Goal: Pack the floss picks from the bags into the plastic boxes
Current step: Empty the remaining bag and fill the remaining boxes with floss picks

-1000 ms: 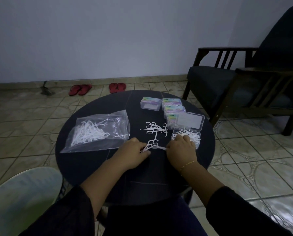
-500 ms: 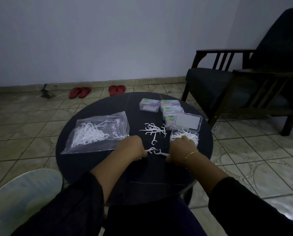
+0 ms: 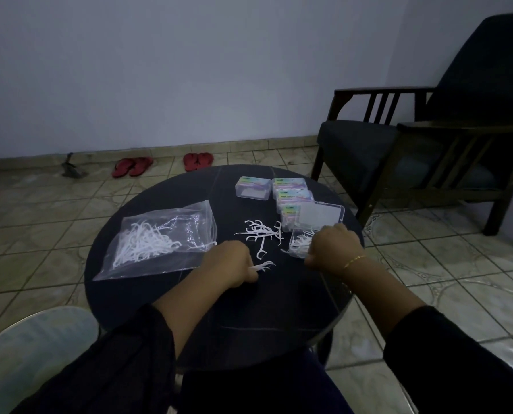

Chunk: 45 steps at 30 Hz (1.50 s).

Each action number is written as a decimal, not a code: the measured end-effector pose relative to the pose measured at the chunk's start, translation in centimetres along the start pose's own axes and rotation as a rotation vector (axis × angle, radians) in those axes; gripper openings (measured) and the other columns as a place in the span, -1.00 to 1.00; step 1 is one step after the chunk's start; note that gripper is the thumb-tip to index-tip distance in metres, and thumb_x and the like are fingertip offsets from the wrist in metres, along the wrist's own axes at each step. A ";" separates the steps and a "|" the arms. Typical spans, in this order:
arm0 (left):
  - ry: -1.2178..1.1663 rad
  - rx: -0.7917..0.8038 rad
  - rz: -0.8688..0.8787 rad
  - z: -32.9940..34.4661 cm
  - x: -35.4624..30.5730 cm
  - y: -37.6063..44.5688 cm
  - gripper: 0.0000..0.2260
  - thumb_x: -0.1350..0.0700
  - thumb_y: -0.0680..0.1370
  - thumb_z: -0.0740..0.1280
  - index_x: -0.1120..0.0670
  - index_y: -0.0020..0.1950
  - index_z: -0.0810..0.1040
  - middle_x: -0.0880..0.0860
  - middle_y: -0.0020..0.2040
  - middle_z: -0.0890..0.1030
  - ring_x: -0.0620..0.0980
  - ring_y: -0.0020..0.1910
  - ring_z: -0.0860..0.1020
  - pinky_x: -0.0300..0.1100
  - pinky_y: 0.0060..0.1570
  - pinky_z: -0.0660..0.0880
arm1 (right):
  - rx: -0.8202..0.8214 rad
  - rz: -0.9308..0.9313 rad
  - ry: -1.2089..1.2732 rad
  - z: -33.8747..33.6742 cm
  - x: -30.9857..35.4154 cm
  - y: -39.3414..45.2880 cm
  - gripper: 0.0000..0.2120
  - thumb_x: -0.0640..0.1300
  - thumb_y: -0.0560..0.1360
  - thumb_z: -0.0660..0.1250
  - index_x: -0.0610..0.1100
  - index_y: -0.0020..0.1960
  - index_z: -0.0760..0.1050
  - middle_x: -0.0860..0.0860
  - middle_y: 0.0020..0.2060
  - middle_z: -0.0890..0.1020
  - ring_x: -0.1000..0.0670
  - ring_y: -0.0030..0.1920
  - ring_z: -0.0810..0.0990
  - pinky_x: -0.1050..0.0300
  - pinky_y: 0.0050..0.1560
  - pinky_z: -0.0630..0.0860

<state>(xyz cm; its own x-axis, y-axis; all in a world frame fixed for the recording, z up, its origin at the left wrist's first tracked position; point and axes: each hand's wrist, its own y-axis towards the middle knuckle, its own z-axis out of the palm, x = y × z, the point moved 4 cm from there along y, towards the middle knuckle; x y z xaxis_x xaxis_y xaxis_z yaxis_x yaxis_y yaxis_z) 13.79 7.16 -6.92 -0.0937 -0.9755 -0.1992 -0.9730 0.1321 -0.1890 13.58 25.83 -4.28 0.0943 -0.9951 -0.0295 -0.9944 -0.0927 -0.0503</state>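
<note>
From my remote seat I saw the left hand (image 3: 230, 262) curled low on the round dark counter (image 3: 189, 309), its fingers pinching a small bunch of white floss picks (image 3: 262, 266) whose heads stuck out to the right. The right hand (image 3: 334, 249) was over the near edge of the open plastic box (image 3: 300, 242), fingers bent down toward the picks inside; whether it gripped any I could not tell, as the fingertips were hidden. The box's clear lid (image 3: 321, 216) stood tilted back behind it. A loose scatter of picks (image 3: 261, 231) lay on the counter between the two hands and a little beyond them. To the left lay the clear bag (image 3: 165, 239), flat, with a heap of picks inside toward its left end. Four closed boxes (image 3: 289, 192) sat at the far side of the counter, beside and behind the open one. Beyond the counter, red sandals (image 3: 133, 166) rested on the tiled floor, and a dark armchair (image 3: 428, 130) stood at the right.
</note>
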 end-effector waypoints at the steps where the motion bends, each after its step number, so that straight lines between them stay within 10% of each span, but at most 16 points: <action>1: -0.011 -0.001 0.009 -0.2 -0.1 0.1 -0.86 -0.02 0.43 0.40 -0.05 -0.06 0.68 -0.07 -0.11 0.64 -0.07 -0.10 0.58 -0.18 -0.11 0.50 | -0.023 0.021 -0.007 -0.3 -0.4 0.3 -0.66 0.14 0.46 0.32 -0.11 0.03 0.56 -0.08 0.04 0.53 -0.10 0.12 0.42 0.02 0.11 0.40; 10: -0.353 -0.100 0.108 -1.1 -0.8 1.5 -0.93 0.06 0.48 0.43 -0.02 -0.05 0.66 -0.10 -0.21 0.65 -0.17 -0.21 0.60 -0.21 -0.11 0.53 | -0.065 0.082 -0.003 0.9 -3.4 2.8 -0.66 0.15 0.54 0.22 0.00 0.20 0.55 -0.04 0.17 0.51 -0.10 0.21 0.37 0.01 0.19 0.35; 23: -0.241 -0.242 0.431 0.2 -9.1 6.0 -0.79 0.08 0.55 0.33 0.04 0.15 0.64 0.01 0.12 0.63 0.01 0.12 0.52 -0.08 0.16 0.41 | -0.581 0.282 0.535 4.3 -5.1 -1.4 -0.75 -0.07 0.52 0.31 -0.10 0.16 0.60 -0.10 -0.03 0.57 -0.14 0.03 0.42 0.05 0.02 0.31; 30: -0.309 -0.548 0.304 3.3 -7.2 4.1 -0.61 -0.02 0.56 0.13 0.06 0.31 0.52 0.00 0.30 0.52 0.04 0.27 0.42 -0.01 0.22 0.31 | -0.544 0.282 0.613 6.0 -3.2 -1.6 -0.61 -0.09 0.51 0.33 -0.10 0.32 0.47 -0.14 0.23 0.47 -0.21 0.21 0.39 -0.10 0.17 0.33; 37: -0.206 -0.538 0.227 4.5 -6.9 2.7 -0.44 -0.09 0.50 -0.07 0.07 0.37 0.46 -0.03 0.40 0.42 -0.01 0.35 0.33 -0.05 0.23 0.23 | -0.337 0.324 0.468 6.3 -2.6 -1.5 -0.54 0.13 0.61 0.04 0.10 0.49 0.19 -0.01 0.49 0.13 -0.10 0.44 0.09 -0.06 0.34 0.11; 45: -0.182 -0.501 0.226 4.4 -7.1 2.4 -0.40 -0.11 0.49 -0.12 0.06 0.46 0.33 -0.03 0.45 0.34 -0.01 0.40 0.27 -0.05 0.28 0.20 | -0.364 0.329 0.410 6.4 -2.4 -1.5 -0.52 0.17 0.60 0.00 0.07 0.49 0.17 -0.04 0.48 0.17 -0.11 0.43 0.13 -0.08 0.32 0.12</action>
<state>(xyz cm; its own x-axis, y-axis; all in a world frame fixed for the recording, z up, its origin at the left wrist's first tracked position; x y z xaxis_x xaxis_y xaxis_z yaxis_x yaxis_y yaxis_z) 13.01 15.16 -10.24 -0.3162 -0.8809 -0.3521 -0.9183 0.1911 0.3466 15.20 28.57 -10.49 -0.1726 -0.8991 0.4024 -0.9277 0.2857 0.2405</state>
